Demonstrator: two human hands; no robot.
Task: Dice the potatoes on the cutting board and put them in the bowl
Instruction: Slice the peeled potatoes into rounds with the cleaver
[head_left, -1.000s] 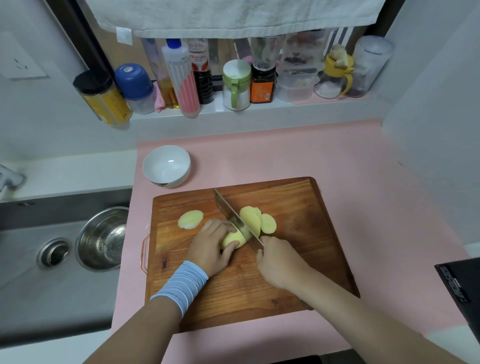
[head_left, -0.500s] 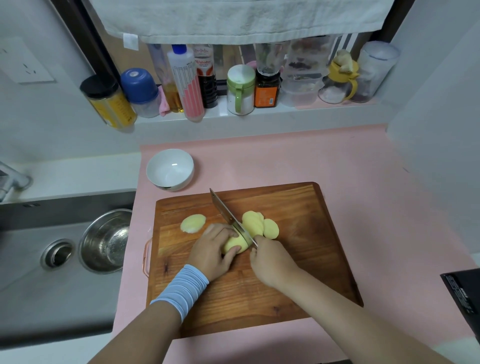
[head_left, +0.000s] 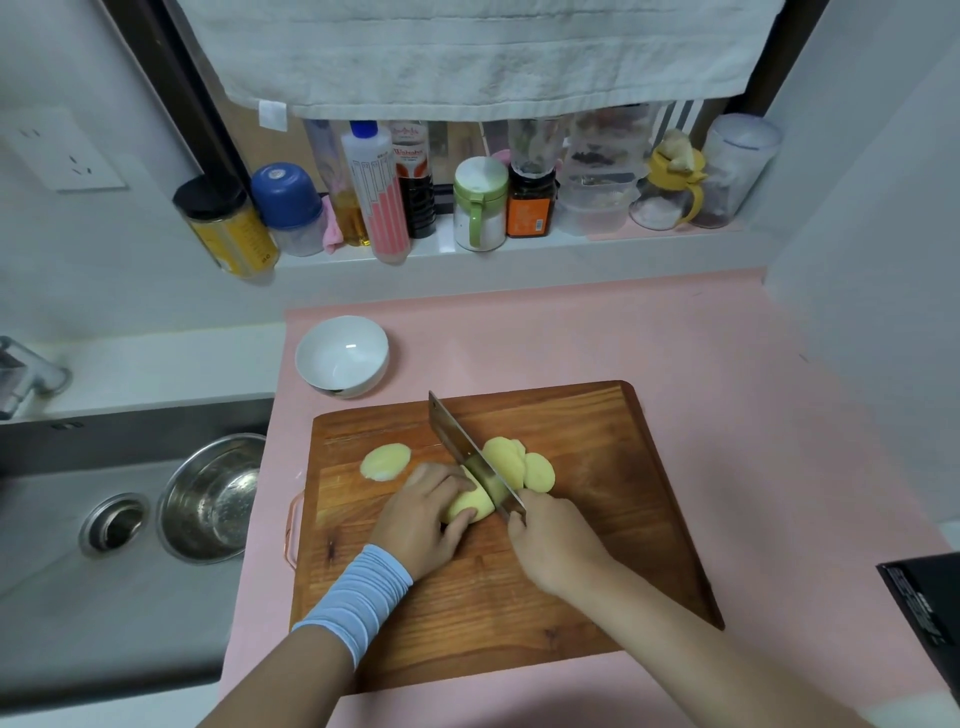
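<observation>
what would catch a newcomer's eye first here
The knife, gripped by the right hand, cuts into the potato that the left hand holds mid cutting board. Cut slices lie right of the blade, and an empty white bowl sits beyond the board's far left corner.

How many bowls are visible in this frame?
2. A white bowl sits on the pink mat, just beyond the far left corner of the cutting board. A steel bowl sits in the sink. Nothing suggests a hidden one.
</observation>
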